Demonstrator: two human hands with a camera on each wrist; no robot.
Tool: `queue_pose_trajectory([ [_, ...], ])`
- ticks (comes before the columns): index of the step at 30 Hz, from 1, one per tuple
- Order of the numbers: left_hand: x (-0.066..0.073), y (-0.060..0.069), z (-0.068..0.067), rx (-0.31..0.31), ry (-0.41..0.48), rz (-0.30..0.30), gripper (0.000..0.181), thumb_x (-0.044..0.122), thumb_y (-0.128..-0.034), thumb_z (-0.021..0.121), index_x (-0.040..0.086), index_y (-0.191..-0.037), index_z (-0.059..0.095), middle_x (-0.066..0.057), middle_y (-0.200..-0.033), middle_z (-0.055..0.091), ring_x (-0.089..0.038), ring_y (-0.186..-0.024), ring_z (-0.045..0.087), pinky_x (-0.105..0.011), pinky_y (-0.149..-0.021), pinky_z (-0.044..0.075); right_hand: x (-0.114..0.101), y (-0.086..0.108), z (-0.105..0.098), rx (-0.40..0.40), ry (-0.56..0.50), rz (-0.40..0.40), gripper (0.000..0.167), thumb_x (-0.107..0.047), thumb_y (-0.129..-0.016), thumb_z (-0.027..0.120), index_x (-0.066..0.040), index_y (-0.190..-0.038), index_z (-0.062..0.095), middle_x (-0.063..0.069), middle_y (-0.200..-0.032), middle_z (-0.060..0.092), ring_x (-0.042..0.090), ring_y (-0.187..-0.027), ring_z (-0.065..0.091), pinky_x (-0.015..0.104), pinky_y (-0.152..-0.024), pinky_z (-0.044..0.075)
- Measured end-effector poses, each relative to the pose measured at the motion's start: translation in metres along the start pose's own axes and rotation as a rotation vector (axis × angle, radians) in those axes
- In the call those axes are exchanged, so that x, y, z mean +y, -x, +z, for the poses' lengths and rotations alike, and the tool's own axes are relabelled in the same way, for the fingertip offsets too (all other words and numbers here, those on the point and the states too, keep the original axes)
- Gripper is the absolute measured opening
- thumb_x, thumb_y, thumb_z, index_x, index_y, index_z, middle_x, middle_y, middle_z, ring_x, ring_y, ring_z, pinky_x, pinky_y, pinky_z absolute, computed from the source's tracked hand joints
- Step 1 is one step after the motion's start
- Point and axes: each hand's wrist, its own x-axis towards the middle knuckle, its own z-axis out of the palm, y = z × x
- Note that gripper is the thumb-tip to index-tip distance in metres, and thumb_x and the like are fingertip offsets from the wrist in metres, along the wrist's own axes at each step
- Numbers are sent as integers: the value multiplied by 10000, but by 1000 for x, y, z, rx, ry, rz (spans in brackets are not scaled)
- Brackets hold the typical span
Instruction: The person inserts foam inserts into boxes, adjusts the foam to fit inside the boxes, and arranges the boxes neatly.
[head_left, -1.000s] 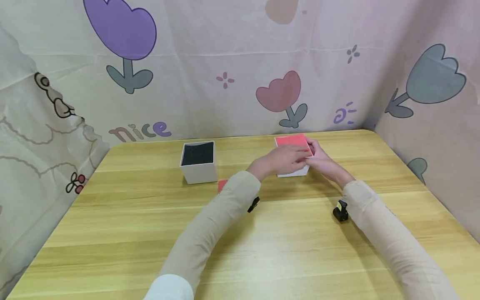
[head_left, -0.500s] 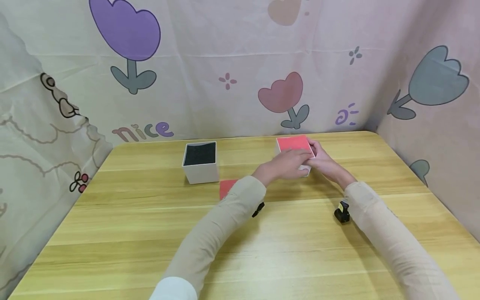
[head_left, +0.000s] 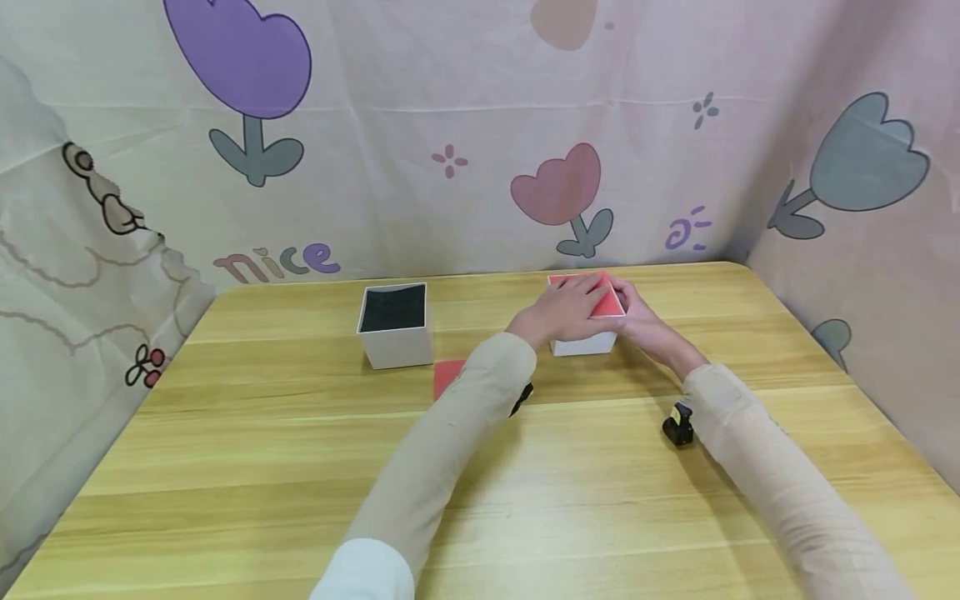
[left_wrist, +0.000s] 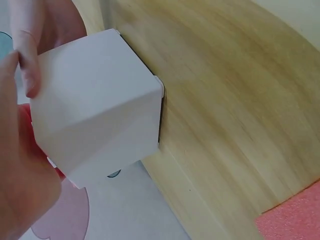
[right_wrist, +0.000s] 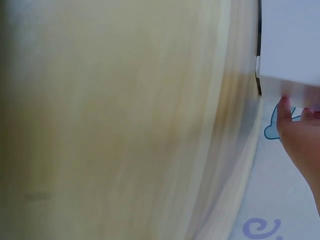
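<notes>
A white square box [head_left: 585,343] stands near the table's back edge, right of centre, with a red foam sheet [head_left: 608,305] at its top. My left hand [head_left: 564,312] lies across that foam, fingers stretched out over it. On the box's right side, my right hand [head_left: 647,327] holds the wall; the left wrist view shows its thumb against a white face of the box [left_wrist: 100,95]. The right wrist view has the right hand's fingers touching the box's lower side. What lies under the foam is hidden.
A second white box [head_left: 397,346], black inside at the top, stands to the left. A flat red foam piece [head_left: 447,377] lies on the wooden table [head_left: 225,467] beside it, partly behind my left sleeve. A patterned cloth [head_left: 420,200] hangs behind the table.
My left hand slid back toward the box's front edge, then moved forward and left over the red foam, its fingers now spread. The right hand stays at the box's side.
</notes>
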Motion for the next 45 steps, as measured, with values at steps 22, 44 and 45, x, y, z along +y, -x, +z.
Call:
queue_pose_trajectory([
  [22,-1,-3,-7,-34,9,-6,743,644,-944,351,197,-1534,294,21,-1567,278,-115,-1429,206,-387,-1108,274,-2,1,2,-4,-41,-25,812,66,-921,518,-1,-1518,-29,223,-1564,75,318,-1410,148,445,-1140,192],
  [44,-10,4,-3,-72,84,36,696,589,-978,348,167,-1530,297,16,-1559,294,-132,-1421,240,-305,-1139,204,0,1,0,-10,-33,7,827,28,-910,544,-28,-1519,-13,200,-1558,95,289,-1406,166,422,-1135,219],
  [45,-12,7,-4,-73,80,50,679,574,-984,349,160,-1521,323,14,-1549,316,-136,-1416,255,-301,-1139,199,0,1,0,-11,-34,11,826,19,-910,549,-31,-1518,-8,193,-1556,101,284,-1405,173,408,-1133,227],
])
